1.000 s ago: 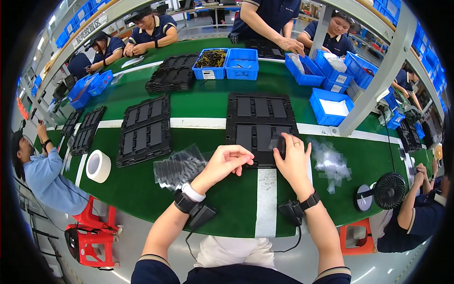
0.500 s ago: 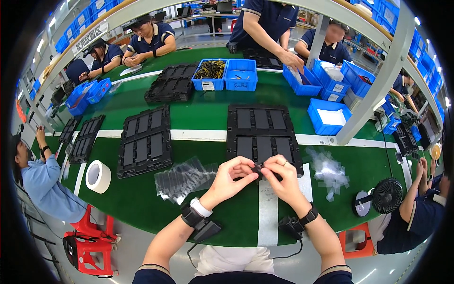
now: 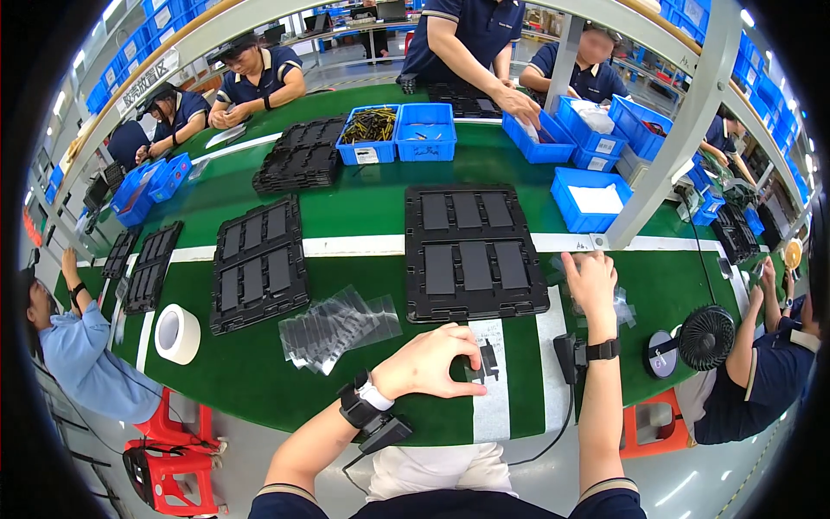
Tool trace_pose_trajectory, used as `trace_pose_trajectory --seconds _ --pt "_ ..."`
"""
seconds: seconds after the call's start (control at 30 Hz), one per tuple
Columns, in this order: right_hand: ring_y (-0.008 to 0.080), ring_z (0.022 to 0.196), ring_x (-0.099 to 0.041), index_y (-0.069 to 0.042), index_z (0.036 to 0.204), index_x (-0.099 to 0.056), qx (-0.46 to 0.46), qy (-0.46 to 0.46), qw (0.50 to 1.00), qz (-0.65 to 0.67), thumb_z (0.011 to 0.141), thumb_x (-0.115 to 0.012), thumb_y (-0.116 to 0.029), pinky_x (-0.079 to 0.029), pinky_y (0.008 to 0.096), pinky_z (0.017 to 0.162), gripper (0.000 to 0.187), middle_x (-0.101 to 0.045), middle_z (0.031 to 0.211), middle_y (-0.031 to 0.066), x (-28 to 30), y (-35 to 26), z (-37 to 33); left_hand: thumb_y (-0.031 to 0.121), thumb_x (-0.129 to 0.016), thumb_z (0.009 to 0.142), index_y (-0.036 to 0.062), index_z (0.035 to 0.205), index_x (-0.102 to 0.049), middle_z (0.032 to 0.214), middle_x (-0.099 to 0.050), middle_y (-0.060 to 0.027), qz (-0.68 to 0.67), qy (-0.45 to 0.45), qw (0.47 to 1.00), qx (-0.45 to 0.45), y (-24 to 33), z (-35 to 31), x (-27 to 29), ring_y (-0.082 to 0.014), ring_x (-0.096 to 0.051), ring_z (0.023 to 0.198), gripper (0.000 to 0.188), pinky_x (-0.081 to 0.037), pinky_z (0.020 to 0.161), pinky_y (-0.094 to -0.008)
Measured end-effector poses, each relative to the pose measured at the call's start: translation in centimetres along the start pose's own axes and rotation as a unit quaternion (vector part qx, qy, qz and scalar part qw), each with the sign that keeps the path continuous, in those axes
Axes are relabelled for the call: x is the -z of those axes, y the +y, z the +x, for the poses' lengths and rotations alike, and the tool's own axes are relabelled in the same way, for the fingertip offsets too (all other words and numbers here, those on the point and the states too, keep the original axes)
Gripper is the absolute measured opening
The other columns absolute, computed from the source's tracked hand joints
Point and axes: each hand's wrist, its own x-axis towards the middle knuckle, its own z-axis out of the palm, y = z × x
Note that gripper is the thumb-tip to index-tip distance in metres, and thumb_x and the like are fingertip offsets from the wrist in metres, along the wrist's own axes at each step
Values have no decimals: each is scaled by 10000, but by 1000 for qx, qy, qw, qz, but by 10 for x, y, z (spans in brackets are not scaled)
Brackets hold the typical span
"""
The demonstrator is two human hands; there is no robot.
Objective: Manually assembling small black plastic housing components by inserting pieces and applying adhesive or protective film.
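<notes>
Your left hand (image 3: 430, 363) is low over the surface (image 3: 380, 411), its thumb and fingers curved around a small black part (image 3: 490, 362) that sits over a pale strip (image 3: 491, 419). You have the thumb on the part's near side and the fingers at its left edge; whether they pinch it firmly, I cannot tell. Your right hand (image 3: 593, 290) reaches farther out, palm down, fingers slightly apart, over a scatter of clear film pieces (image 3: 622, 309) that shows on both sides of it. I cannot tell whether your fingertips grip a piece.

Just beyond your left hand, and to the left of your right, lies a black tray (image 3: 475, 266) carrying rows of flat dark pieces. To the left of your left hand, a batch of clear film strips (image 3: 337, 329) lies fanned out, with a similar tray (image 3: 259, 266) beyond it and a white tape roll (image 3: 186, 348) farther left. A blue bin (image 3: 596, 223) with white contents stands just beyond your right hand, and a black fan (image 3: 707, 337) stands to its right, nearer you.
</notes>
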Motion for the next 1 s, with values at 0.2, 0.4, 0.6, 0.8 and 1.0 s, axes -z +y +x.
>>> trace_pose_trajectory --seconds 0.2,0.4,0.6,0.8,1.0 --pt "299 938 -541 -53 880 -649 134 13 988 72 788 -587 -260 -445 421 743 236 -591 923 127 -11 9 -2 194 -691 708 75 895 -627 621 -497 -19 27 34 997 61 -9 1 -2 -138 -490 545 231 -429 525 -266" --pt "284 628 -603 -7 710 -619 132 89 982 105 724 -650 -179 -472 385 631 176 -616 690 124 -8 -5 7 170 -692 701 73 913 -642 575 -491 -31 10 9 999 52 -13 -1 -3 -134 -473 505 238 -410 502 -269" --pt "148 608 -599 -2 761 -607 270 -90 905 316 690 -654 -44 -479 261 588 95 -601 659 78 -25 -60 42 126 -699 700 32 899 -639 504 -463 -24 -41 -5 998 46 -14 0 -2 -115 -435 438 228 -371 449 -253" --pt "97 591 -568 -53 799 -626 189 -177 883 391 611 -737 -68 -468 233 584 219 -591 635 23 -63 -110 78 148 -701 702 51 870 -648 533 -486 -11 -43 4 999 26 -14 0 -3 -107 -438 438 201 -373 452 -244" --pt "39 518 -457 -75 932 -604 200 -74 915 342 659 -769 -189 -367 201 489 338 -517 591 -40 -77 -107 77 157 -688 734 57 854 -649 550 -497 -9 -74 56 995 28 -12 4 -1 -81 -407 434 161 -357 437 -228"
